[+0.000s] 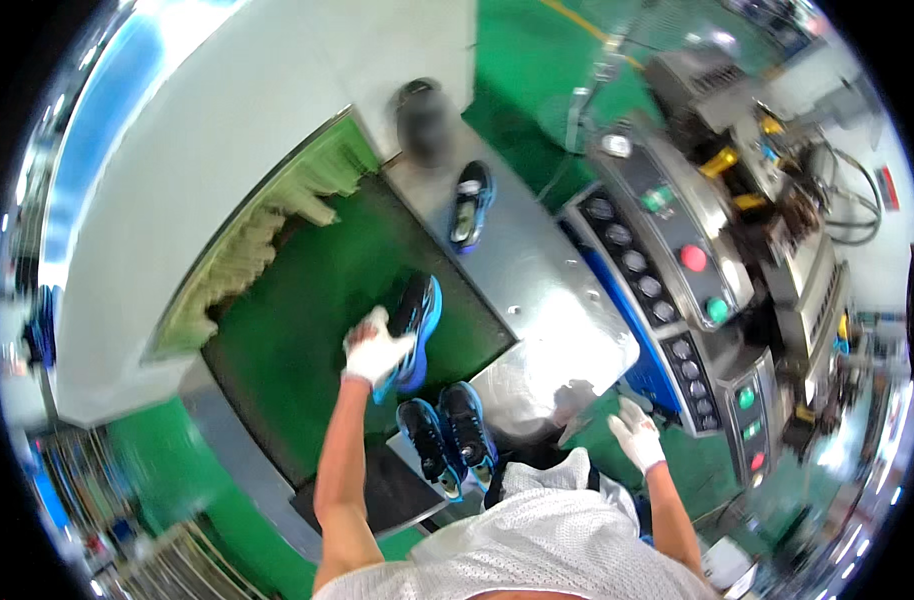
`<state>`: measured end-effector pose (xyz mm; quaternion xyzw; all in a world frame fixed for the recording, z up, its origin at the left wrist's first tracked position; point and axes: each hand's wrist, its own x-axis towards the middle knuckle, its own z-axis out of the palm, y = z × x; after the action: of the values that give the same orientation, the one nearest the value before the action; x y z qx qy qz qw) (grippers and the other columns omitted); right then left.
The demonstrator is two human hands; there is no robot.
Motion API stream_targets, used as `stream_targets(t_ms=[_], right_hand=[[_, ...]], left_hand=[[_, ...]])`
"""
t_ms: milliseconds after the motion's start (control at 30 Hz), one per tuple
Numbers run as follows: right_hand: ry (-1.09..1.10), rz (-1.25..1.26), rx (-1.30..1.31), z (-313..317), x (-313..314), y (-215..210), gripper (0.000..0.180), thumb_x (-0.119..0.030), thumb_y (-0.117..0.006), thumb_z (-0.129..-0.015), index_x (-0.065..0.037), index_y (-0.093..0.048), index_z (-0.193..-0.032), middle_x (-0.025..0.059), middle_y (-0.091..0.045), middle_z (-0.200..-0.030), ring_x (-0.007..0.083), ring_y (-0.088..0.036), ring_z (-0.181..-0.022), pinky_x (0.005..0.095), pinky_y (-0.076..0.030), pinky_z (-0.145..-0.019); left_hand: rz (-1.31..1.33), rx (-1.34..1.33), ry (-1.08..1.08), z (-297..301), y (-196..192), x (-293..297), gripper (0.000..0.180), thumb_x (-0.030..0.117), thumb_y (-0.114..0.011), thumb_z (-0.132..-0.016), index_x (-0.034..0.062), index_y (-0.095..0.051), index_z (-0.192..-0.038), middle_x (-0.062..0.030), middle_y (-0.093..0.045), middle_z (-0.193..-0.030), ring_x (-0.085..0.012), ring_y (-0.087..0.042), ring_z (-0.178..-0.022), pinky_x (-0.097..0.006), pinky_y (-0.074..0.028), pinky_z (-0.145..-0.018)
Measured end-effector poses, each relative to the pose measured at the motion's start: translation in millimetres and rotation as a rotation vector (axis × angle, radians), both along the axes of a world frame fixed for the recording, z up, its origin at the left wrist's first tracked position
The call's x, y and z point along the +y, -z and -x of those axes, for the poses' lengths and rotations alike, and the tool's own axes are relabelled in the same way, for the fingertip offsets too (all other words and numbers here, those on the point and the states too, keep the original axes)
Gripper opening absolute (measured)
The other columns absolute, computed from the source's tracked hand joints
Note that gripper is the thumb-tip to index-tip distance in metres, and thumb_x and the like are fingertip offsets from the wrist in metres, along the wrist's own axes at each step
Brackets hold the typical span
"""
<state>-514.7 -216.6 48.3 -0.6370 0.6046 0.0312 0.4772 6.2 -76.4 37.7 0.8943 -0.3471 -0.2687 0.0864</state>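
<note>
Left hand point(377, 348) met a black-and-blue shoe point(414, 303) on the green belt point(307, 310); its grip could not be determined. Right hand point(637, 437) hung empty, fingers loosely spread. Handling appeared partway: one pair point(465, 425) beside the belt and a single shoe point(472, 205) on the metal tabletop point(537, 290) lay unattended.

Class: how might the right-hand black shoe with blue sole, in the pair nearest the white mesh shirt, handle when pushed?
The black, blue-soled shoe probably flexes at its laced upper; sitting sole-down, it likely slides instead of rolling.
</note>
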Motion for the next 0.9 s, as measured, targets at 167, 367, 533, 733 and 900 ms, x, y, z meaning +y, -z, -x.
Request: stream_targets(t_ms=[167,367,533,733,900], right_hand=[[-0.187,-0.148,-0.321,-75,-35,-69,0.058,-0.045,-0.059,-0.1,0.001,-0.061,-0.135,0.0212,-0.068,-0.127,0.0282,-0.065,-0.12,0.0351,-0.049,-0.102],[0.548,-1.16,-1.453,-47,-48,-67,0.042,-0.031,-0.061,-0.102,-0.005,-0.06,-0.134,0.0112,-0.067,-0.127,0.0215,-0.067,-0.111,0.0403,-0.056,-0.097],[0.145,-0.604,-1.348,41,-128,-144,0.061,-0.01,-0.076,-0.079,-0.004,-0.057,-0.137,0.0044,-0.07,-0.112,0.0107,-0.066,-0.089,0.0272,-0.056,-0.072],[0.461,-0.607,-1.619,136,-157,-167,0.09,0.001,-0.085,-0.066,-0.002,-0.047,-0.149,0.0123,-0.065,-0.135,0.0219,-0.067,-0.113,0.035,-0.055,-0.098],[0.397,-0.548,-1.84,168,-160,-123,0.101,-0.039,-0.089,-0.077,-0.009,-0.035,-0.157,0.0213,-0.048,-0.152,0.0427,-0.052,-0.134,0.0575,-0.043,-0.113]], left_hand=[[0.556,0.462,-0.056,140,-115,-20,0.05,0.031,-0.084,-0.077,-0.0014,-0.061,-0.107,-0.0077,-0.069,-0.091,-0.0117,-0.061,-0.082,-0.032,-0.053,-0.075],[0.661,0.384,0.673,203,-85,-93,0.056,0.02,-0.056,-0.101,0.0013,-0.041,-0.152,-0.0138,-0.049,-0.153,-0.0272,-0.051,-0.136,-0.04,-0.039,-0.117],[0.863,0.906,0.238,269,-147,-210,0.046,0.022,-0.049,-0.105,0.001,-0.046,-0.146,-0.0146,-0.056,-0.144,-0.0267,-0.056,-0.13,-0.04,-0.041,-0.114],[0.698,0.709,0.266,343,-159,-271,0.049,0.001,-0.067,-0.093,-0.0017,-0.052,-0.14,-0.0159,-0.06,-0.134,-0.0247,-0.061,-0.125,-0.036,-0.05,-0.105],[0.636,0.558,0.342,376,-169,-298,0.046,0.002,-0.066,-0.093,0.0002,-0.055,-0.138,-0.0151,-0.064,-0.13,-0.0221,-0.063,-0.12,-0.035,-0.05,-0.105]])
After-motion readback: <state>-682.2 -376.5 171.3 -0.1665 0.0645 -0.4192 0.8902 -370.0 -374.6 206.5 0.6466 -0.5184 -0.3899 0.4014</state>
